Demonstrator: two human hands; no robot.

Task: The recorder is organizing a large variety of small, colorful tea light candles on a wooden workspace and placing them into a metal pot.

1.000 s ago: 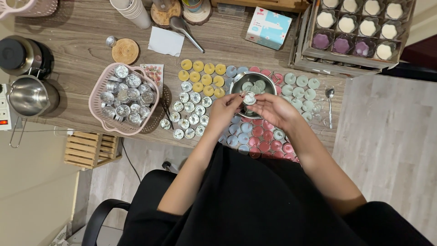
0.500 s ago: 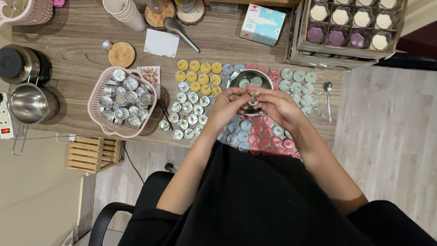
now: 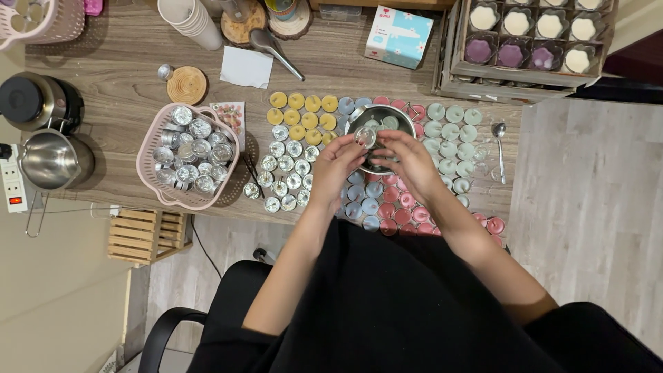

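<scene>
Over metal bowl [image 3: 381, 117]: left hand [image 3: 336, 166], right hand [image 3: 409, 160] pinch small tealight cup [image 3: 364, 137]; bowl half hidden.

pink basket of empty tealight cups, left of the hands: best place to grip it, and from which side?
Probably the pink basket is best taken by its rim, from straight above, at two opposite edges. The rim is bare and stands clear of the silver cups inside, and the walls look perforated and thin. Both the left hand and the right hand are busy over the metal bowl.
</scene>
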